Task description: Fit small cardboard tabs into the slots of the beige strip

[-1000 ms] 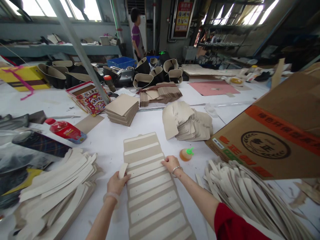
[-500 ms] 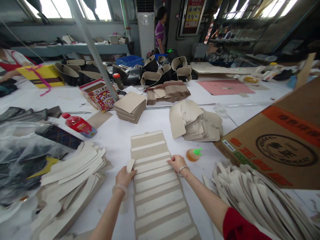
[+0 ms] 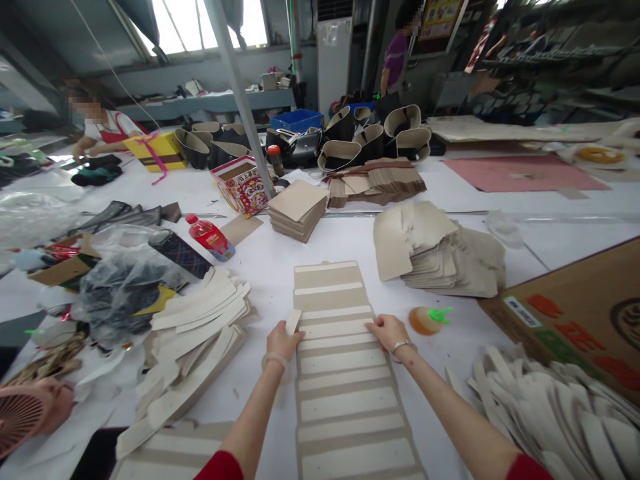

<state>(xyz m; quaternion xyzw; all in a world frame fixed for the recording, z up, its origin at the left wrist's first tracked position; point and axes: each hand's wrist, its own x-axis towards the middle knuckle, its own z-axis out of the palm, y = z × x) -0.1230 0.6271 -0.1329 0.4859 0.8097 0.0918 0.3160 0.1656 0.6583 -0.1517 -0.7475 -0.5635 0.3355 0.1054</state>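
Pale strip [image 3: 293,323] sits pinched in left fingers [image 3: 299,338], right fingers [image 3: 374,325] pressed together; the carton [image 3: 590,313] reads "正".

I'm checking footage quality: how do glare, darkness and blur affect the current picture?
Head view: the window burns out white; the upper right is dim; the strips at lower right look soft; the left hand and right hand look clearer.
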